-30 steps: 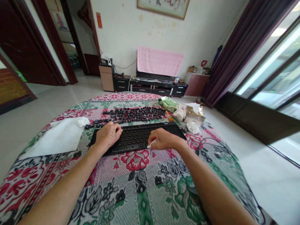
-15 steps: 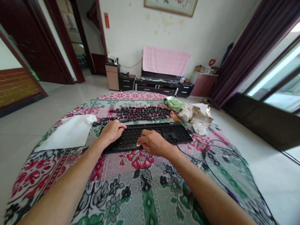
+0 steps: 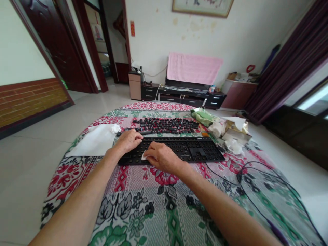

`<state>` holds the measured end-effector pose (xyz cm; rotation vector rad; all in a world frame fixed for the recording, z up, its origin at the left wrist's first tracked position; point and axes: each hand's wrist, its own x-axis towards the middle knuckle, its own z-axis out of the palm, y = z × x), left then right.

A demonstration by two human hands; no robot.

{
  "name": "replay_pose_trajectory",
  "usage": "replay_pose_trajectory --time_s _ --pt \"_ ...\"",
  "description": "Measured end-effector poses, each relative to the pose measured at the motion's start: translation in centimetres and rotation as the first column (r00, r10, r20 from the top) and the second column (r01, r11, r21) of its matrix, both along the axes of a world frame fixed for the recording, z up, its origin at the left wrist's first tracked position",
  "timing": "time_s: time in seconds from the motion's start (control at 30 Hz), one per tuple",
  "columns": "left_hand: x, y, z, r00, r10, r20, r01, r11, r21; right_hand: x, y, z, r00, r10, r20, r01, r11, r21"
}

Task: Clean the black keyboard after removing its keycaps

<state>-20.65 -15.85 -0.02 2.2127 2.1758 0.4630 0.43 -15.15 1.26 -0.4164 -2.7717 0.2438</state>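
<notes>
A black keyboard (image 3: 197, 153) with its keycaps off lies on the cloth-covered table in front of me. My left hand (image 3: 129, 140) is closed at its left end, fingers curled over the far edge. Bent over the lower left part of the keyboard, my right hand (image 3: 160, 155) pinches a small white tissue (image 3: 144, 156) against the key sockets. Many loose black keycaps (image 3: 169, 125) are spread just beyond the keyboard. The keyboard's left end is partly covered by my left hand and forearm.
A white paper sheet (image 3: 92, 141) with a crumpled tissue (image 3: 115, 128) on it lies left. Green packaging (image 3: 203, 117), an opened box (image 3: 237, 133) and crumpled paper (image 3: 234, 146) sit at the right. A black cable (image 3: 239, 177) loops over the patterned tablecloth (image 3: 159, 198).
My right hand has slid left along the keyboard with the tissue. My left hand stays at the keyboard's left end. The camera view has turned a little to the left.
</notes>
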Motion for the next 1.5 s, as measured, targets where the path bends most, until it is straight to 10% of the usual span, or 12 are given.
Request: replay_pose_trajectory --time_s 0.27,1.23,1.5 --pt "-0.7 -0.2 0.5 0.999 -0.005 0.036 0.008 0.997 -0.072 0.7 -0.2 1.3 0.982 -0.167 0.082 0.162 0.984 0.072" --pt "-3.6 -1.3 1.5 0.977 0.138 0.165 -0.110 0.980 -0.166 -6.6 -2.6 -0.5 0.994 -0.061 0.085 0.048 0.987 0.153" --pt "-3.8 -1.7 2.2 0.979 0.119 0.165 -0.086 0.977 -0.196 -6.5 -2.7 1.9 0.985 -0.118 0.124 0.123 0.992 -0.029"
